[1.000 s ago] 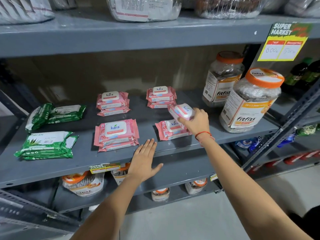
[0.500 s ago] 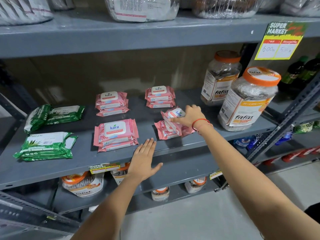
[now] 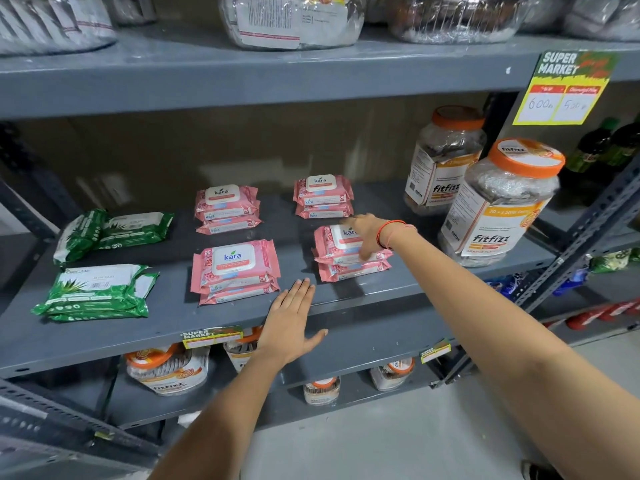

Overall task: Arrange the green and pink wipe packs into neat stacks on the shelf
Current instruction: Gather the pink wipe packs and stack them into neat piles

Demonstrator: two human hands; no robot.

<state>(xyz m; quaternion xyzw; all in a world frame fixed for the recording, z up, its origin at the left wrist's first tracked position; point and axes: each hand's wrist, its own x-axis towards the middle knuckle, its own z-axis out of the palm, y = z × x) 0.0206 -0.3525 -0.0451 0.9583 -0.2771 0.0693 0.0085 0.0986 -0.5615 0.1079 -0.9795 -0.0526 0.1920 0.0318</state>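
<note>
Several stacks of pink wipe packs lie on the grey shelf (image 3: 166, 317): back left (image 3: 227, 209), back right (image 3: 322, 196), front left (image 3: 235, 270) and front right (image 3: 341, 252). My right hand (image 3: 369, 237) rests with loose, spread fingers on the right side of the front right stack's top pack, blurred, holding nothing that I can see. My left hand (image 3: 291, 320) lies flat and open on the shelf's front edge, just below the front left stack. A green wipe pack stack (image 3: 98, 292) sits at the front left. Behind it, more green packs (image 3: 110, 232) lie askew, one tilted on its side.
Two large Fitfizz jars with orange lids (image 3: 498, 202) (image 3: 441, 161) stand at the shelf's right end. A yellow price sign (image 3: 568, 88) hangs from the upper shelf. More jars (image 3: 168, 370) stand on the shelf below. A slotted metal upright (image 3: 581, 237) runs at the right.
My right hand lowered a pink pack onto the front right pack, making a stack, and has since loosened its grip. My left hand has stayed on the shelf edge.
</note>
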